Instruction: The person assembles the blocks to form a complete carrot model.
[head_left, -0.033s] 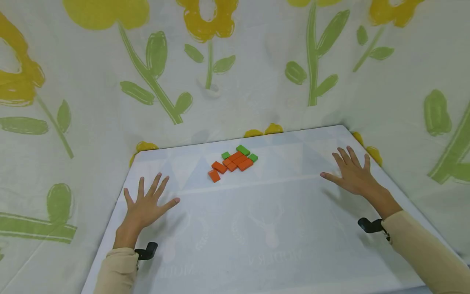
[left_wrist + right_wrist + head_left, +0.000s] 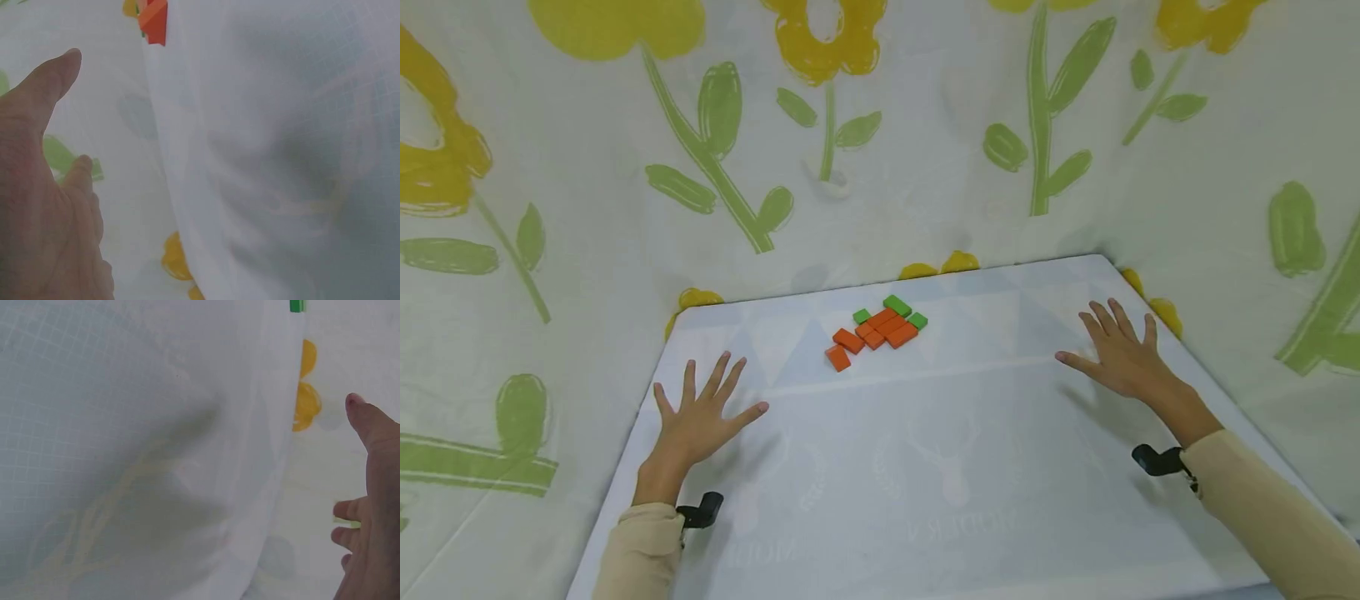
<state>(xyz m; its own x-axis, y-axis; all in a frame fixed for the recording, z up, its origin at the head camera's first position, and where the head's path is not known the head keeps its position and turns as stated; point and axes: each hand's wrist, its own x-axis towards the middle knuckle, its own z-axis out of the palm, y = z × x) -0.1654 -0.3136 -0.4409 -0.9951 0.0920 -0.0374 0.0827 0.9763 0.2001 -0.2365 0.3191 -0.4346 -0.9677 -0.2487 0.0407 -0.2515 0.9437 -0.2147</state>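
Spread wide over the left side of the white table, my left hand (image 2: pixel 692 425) holds nothing. On the right side my right hand (image 2: pixel 1123 358) hovers the same way, fingers splayed, its shadow falling on the tabletop. Between them, toward the back, lies a group of small flat blocks. Several orange blocks (image 2: pixel 886 325) sit close together, with a green block (image 2: pixel 897 306) behind and smaller green ones at the sides. An orange block (image 2: pixel 838 358) lies at the group's near left end, beside another tilted one. In the left wrist view orange blocks (image 2: pixel 154 22) show at the top edge.
The white table (image 2: pixel 955 450) carries faint printed deer and lettering. Its back edge meets a hanging cloth (image 2: pixel 910 167) with yellow flowers and green leaves, which also encloses both sides. Black camera mounts (image 2: pixel 700 510) sit on both wrists.
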